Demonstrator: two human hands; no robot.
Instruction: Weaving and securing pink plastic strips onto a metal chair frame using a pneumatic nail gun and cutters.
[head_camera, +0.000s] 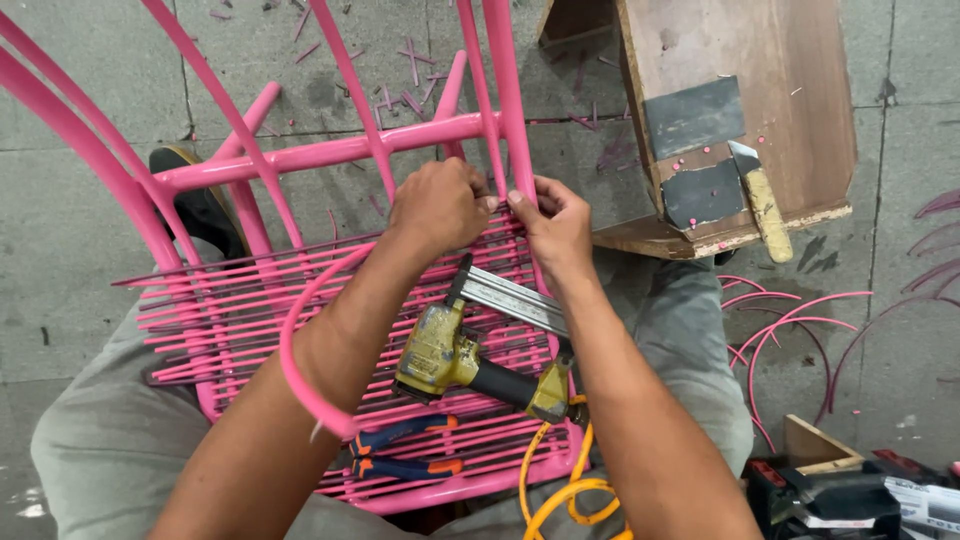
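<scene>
A pink metal chair frame (330, 152) lies across my lap, its seat strung with several pink cords (210, 300). My left hand (438, 205) and my right hand (555, 225) meet at an upright pink bar (510, 110) near the seat's back edge, fingers pinched on the cord there. A loose loop of pink cord (290, 360) curves around my left forearm. A yellow pneumatic staple gun (470, 350) rests on the woven seat between my arms, with its yellow hose (560, 490) trailing down. Orange-and-blue pliers (405, 450) lie on the seat near the front rail.
A wooden stool (770, 90) stands at the upper right with grey sandpaper pieces (695, 115) and a scraper (760, 200) on it. Loose pink cords (800, 320) lie on the concrete floor at right. A black tool case (850, 495) sits at bottom right. A dark shoe (195, 200) shows under the frame.
</scene>
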